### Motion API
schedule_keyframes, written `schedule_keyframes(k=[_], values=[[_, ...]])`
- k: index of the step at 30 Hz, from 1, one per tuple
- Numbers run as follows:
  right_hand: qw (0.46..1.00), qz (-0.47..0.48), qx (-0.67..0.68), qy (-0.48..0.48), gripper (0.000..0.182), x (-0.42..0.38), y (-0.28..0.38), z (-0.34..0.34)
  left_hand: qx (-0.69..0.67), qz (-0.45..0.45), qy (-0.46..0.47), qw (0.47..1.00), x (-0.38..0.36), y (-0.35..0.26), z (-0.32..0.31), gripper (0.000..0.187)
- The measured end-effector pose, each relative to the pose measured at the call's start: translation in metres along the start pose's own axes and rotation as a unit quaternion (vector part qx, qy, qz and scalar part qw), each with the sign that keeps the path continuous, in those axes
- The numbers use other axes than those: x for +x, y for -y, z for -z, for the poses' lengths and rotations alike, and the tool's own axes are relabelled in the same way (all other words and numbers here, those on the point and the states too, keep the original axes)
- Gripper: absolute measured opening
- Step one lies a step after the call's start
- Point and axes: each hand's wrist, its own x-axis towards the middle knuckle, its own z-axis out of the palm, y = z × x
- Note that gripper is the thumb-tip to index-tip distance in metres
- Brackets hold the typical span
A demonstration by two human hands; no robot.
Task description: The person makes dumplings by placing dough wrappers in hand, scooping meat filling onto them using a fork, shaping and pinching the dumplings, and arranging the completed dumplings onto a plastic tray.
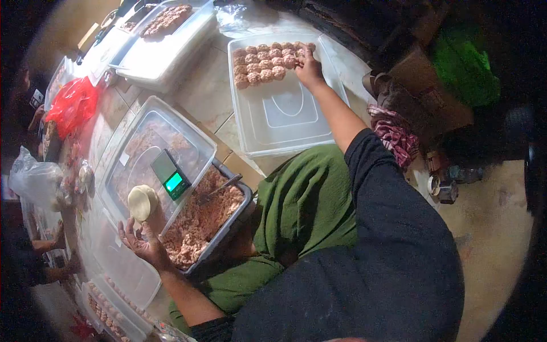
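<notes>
My left hand (142,244) is open, palm up with fingers apart, just below a stack of pale round dough wrappers (142,203). The stack stands on a clear plastic lid (122,171), near a small digital scale (165,165) with a glowing green display. Beneath the partly shifted lid, a grey tub (246,200) holds pinkish minced filling (194,242). My right hand (310,69) reaches into a clear plastic tray (250,122), its fingertips closed around a meat ball (299,54) at the end of a row. Several rows of similar balls (256,62) fill the tray's far end.
A long-handled utensil (225,185) rests in the filling. At the far left are a red plastic bag (74,105), a clear bag (35,176) and another person's hands (57,236). White containers (165,62) stand at the back; filled trays (105,310) sit lower left. A patterned cloth (393,134) lies right.
</notes>
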Motion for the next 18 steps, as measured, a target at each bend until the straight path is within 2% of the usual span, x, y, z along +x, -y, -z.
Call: schedule_keyframes(k=[5,8,11,17,18], values=[[0.999,0.032,-0.032,0.005,0.069,0.001,-0.001,0.003,0.007,0.007,0.001,1.000,0.000,0.000,-0.001,0.027],[0.993,0.099,-0.034,-0.047,0.069,-0.003,0.010,0.016,0.005,0.004,-0.003,1.000,0.001,0.004,-0.001,0.027],[0.997,0.050,-0.055,-0.010,0.070,0.002,-0.005,0.011,0.010,0.005,-0.001,1.000,0.000,0.004,-0.001,0.028],[0.991,0.070,-0.112,-0.001,0.071,0.000,0.004,0.006,0.005,0.002,0.002,1.000,-0.001,0.006,-0.002,0.027],[0.990,0.095,-0.106,-0.024,0.071,0.000,0.004,0.008,0.002,0.000,0.001,1.000,-0.001,0.007,-0.002,0.027]])
